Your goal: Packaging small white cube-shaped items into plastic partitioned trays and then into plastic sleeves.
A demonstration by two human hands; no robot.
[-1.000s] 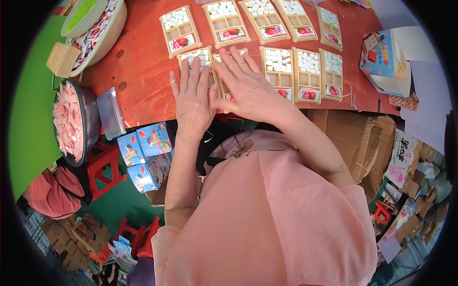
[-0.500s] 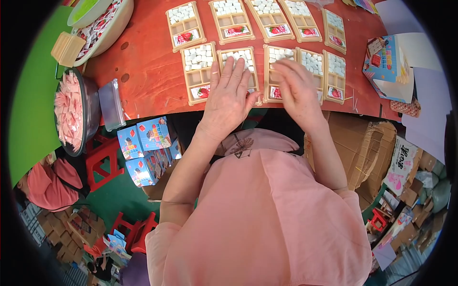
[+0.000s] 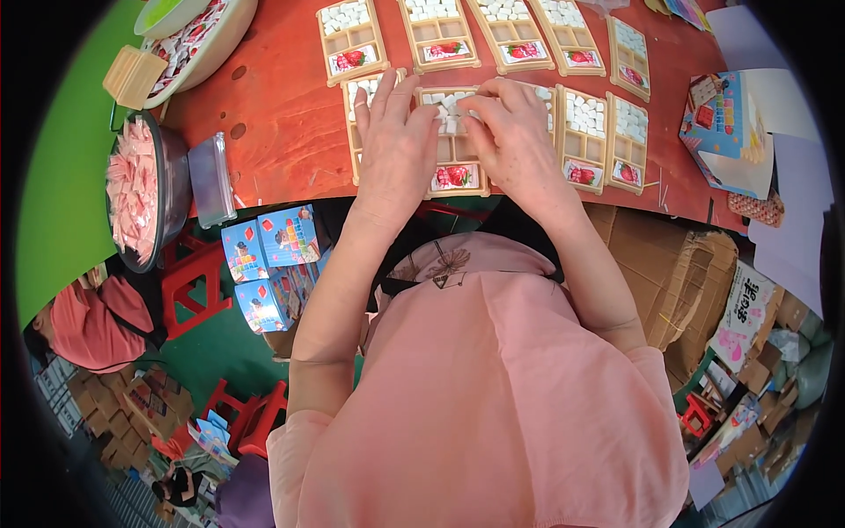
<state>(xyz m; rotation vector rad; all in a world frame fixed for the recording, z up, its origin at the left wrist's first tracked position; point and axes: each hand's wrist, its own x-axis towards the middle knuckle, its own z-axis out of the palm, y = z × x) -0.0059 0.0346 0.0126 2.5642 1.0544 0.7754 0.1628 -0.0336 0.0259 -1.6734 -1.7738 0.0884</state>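
Note:
Between my hands lies a beige compartment tray with white marshmallow-like cubes in its far part and a strawberry-printed packet at the near end. My left hand is open over the tray to its left, fingers stretched away from me and thumb by the cubes. From the right, my right hand reaches in with bent fingers at the same cubes, its thumb apart from the forefinger. Both hands partly cover the neighbouring trays. Small gaps show among the cubes.
More filled trays stand in a row behind. At left are a bowl of pink packets, a clear plastic box and a large basin. An open blue printed carton stands at right. Below the table is a cardboard box.
My right hand has moved left and away from me, its fingers now at the cubes of the middle tray. My left hand has shifted left and farther away, uncovering part of that tray.

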